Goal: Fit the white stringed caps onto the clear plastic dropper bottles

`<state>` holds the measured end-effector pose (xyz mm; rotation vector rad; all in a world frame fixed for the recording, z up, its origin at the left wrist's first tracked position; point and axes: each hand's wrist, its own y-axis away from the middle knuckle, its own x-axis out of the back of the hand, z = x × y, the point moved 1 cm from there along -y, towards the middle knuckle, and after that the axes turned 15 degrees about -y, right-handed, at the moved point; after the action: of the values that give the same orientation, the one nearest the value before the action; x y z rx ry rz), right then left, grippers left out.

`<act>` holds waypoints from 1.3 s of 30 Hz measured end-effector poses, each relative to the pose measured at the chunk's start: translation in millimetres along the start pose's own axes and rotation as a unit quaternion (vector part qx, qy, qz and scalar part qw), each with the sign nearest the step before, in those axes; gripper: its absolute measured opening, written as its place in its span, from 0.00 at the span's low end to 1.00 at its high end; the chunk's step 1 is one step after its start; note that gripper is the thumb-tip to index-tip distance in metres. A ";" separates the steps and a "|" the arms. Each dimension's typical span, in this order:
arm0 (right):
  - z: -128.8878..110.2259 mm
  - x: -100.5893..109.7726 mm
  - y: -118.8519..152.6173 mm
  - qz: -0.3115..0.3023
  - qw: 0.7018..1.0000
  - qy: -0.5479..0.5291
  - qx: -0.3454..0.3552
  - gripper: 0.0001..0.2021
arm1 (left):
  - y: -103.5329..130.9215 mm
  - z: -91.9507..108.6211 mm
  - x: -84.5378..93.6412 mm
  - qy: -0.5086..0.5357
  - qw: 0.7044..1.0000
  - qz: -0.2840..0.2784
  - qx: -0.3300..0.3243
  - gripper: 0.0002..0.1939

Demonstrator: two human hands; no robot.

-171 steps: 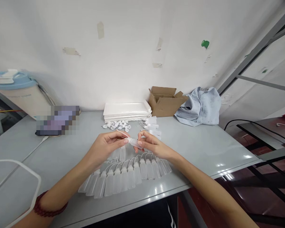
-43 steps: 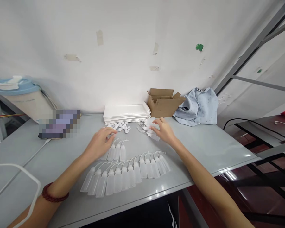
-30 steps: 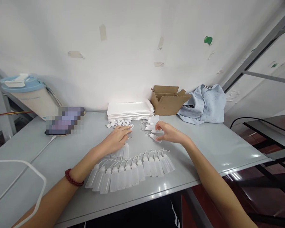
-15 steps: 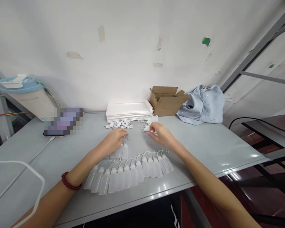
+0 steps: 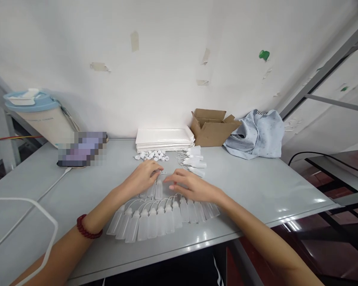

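A fanned row of translucent squeeze bottles (image 5: 152,224) with thin curved spouts lies on the grey table. My left hand (image 5: 143,174) is above a few more such bottles (image 5: 158,190) behind the row, its fingertips pinched together. What they hold, if anything, I cannot make out. To its right my right hand (image 5: 193,186) reaches leftward, fingers stretched and apart, with nothing in it. It hovers over the row's right part and covers some spouts. Beyond it lie several loose bottles (image 5: 195,163) on their sides. White caps (image 5: 152,155) form a small pile behind my left hand.
A stack of white flat packets (image 5: 164,137) stands against the wall, beside an open cardboard box (image 5: 211,133) and a light blue cloth bag (image 5: 259,135). On the left are a phone (image 5: 83,149) with a white cable and a large blue-lidded cup (image 5: 41,115).
My right hand has moved left and nearer, away from the loose bottles, and its fingers have opened. My left hand remains pinched near the same bottles. The view has shifted slightly.
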<state>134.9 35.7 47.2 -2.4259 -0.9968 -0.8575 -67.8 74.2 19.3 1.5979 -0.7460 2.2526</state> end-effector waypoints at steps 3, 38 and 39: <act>-1.1 24.1 10.6 0.015 0.998 0.003 -0.060 0.11 | 0.2 0.7 -2.4 0.006 1.000 -0.003 0.004 0.15; 14.3 68.0 47.3 -0.158 0.928 -0.005 -0.338 0.08 | 16.4 26.0 14.2 0.092 0.989 0.062 0.094 0.12; 12.6 70.1 46.8 -0.138 0.938 -0.022 -0.318 0.08 | 16.6 27.0 14.7 0.115 0.987 0.054 0.102 0.12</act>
<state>213.3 45.7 79.0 -2.8743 -1.2455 -1.4090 -60.0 44.4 35.8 1.3728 -0.5701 2.6094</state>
